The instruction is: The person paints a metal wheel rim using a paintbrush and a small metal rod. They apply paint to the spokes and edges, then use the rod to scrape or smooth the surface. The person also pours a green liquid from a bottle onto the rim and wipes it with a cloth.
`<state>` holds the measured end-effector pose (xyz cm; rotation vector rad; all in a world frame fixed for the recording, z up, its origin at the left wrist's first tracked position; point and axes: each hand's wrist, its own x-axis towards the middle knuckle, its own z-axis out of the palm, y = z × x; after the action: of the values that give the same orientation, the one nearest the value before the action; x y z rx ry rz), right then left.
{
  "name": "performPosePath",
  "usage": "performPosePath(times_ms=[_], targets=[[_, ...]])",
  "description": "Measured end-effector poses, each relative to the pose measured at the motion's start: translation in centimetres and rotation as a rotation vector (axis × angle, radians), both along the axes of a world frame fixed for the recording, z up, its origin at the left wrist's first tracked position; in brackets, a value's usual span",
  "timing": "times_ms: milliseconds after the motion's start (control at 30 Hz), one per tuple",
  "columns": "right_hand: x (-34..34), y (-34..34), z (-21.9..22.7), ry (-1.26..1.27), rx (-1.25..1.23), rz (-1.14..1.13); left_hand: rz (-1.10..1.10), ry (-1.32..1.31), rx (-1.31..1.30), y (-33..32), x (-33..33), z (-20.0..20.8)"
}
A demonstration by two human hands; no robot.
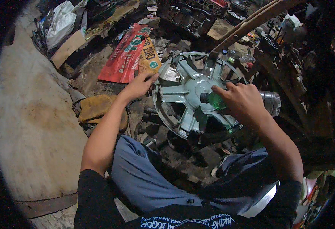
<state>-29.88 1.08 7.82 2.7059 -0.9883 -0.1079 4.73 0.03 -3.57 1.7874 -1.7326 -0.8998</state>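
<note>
A pale grey-green wheel cover, with broad spokes and openings between them, is tilted in front of me above my knees. Its surface looks shiny. My left hand is closed on its left rim, the fingertips partly hidden there. Over the cover's right side, my right hand grips a plastic bottle lying nearly level. The bottle's green neck and dark cap point left across the hub. A clear greyish bottle end shows past the right hand, seemingly the same bottle's base.
A red and yellow printed sheet lies beyond my left hand, and a yellow-brown cloth nearer me. A pale board fills the left. Metal engine parts sit at the back; a wooden beam slants across the far right.
</note>
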Motion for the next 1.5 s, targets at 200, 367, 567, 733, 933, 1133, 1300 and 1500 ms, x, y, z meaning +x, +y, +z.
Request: performPosePath(times_ms=[200, 367, 567, 733, 933, 1133, 1300, 1500], targets=[[-2.0, 0.1, 0.4, 0.004, -0.027, -0.02, 0.004, -0.001, -0.052, 0.2, -0.5, -0.1], [-3.1, 0.5, 0.6, -0.026, -0.005, -0.022, -0.021, -0.011, 0.007, 0.0, -1.0, 0.6], [-3.9, 0.4, 1.1, -0.03, 0.024, -0.057, 0.123, 0.172, -0.002, -0.5, -1.9, -0.8], [-4.7, 0.9, 1.9, -0.176, 0.089, -0.082, 0.279, 0.08, 0.086, -0.8, -2.2, -0.7], [-5.8, 0.7, 1.2, -0.502, 0.023, -0.22, 0.187, 0.04, -0.013, 0.1, -2.7, 0.3], [-7.8, 0.6, 1.0, -0.938, -0.086, -0.331, 0.152, 0.084, -0.178, 0.3, -2.3, 0.8], [-9.6, 0.6, 0.7, -1.094, -0.156, -0.497, 0.174, 0.122, -0.261, 0.3, -1.2, 1.5], [-13.5, -1.9, -2.8, -1.018, -0.314, -0.656, 0.163, 0.054, -0.225, -0.1, -1.1, 0.9]])
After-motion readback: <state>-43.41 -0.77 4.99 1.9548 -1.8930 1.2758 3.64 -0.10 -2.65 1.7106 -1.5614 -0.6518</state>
